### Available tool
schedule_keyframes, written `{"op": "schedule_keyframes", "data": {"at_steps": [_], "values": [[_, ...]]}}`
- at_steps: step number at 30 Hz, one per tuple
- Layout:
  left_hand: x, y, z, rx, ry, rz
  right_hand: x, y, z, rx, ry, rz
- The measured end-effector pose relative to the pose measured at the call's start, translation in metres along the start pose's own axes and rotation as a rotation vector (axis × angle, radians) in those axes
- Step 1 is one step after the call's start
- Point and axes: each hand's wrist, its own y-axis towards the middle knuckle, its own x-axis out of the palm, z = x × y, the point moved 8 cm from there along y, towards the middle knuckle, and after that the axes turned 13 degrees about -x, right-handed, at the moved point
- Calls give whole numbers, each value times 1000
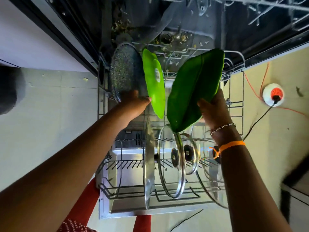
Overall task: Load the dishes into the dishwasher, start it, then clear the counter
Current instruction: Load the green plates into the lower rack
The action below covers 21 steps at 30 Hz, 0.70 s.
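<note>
1. Loading well under way, judging by the pulled-out lower rack (234,104): several items already slotted, one more about to go in.
2. Still to do, as a judgement from the task: seat the dark green plate, add whatever dishes remain, push the rack in, shut the door, start the machine, clear the worktop. No worktop in view, so cannot tell how much waits there.
3. Right hand (215,109) grips the dark green leaf-shaped plate (195,87) by its near right edge, fingers curled behind and thumb on the face; plate tilted above the rack, toward 1 o'clock, not yet between the tines.
4. Left hand (133,102) reaches toward 12 o'clock, fingertips touching the lower edge of the light green plate (154,81); fingers look fairly straight, steadying rather than clasping, though a true pinch cannot be ruled out.
5. Rack contents, far half: speckled dark pan (127,72) upright at 11 o'clock, light green plate on edge just beside it to the right.
6. Rack contents, near half: flat metal lid (148,164) standing on edge at 6 o'clock, large glass lid (168,178) with black knob just beside it, smaller glass lid (192,158) next, another clear piece partly hidden behind the right forearm at 4 o'clock.
7. Tub floor (175,39) beyond the rack at 12 o'clock holds scattered food scraps around the drain; upper rack (267,7) at 1 o'clock, contents unclear.
8. Floor at 3 o'clock carries a round white socket (272,95) with a black plug and orange cord.
</note>
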Motion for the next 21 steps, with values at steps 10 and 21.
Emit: {"op": "schedule_keyframes", "data": {"at_steps": [10, 21], "values": [[43, 80, 5, 61, -27, 7, 15, 37, 20, -128, -687, -101], [25, 38, 38, 211, -96, 154, 33, 60, 51, -161, -547, -270]]}}
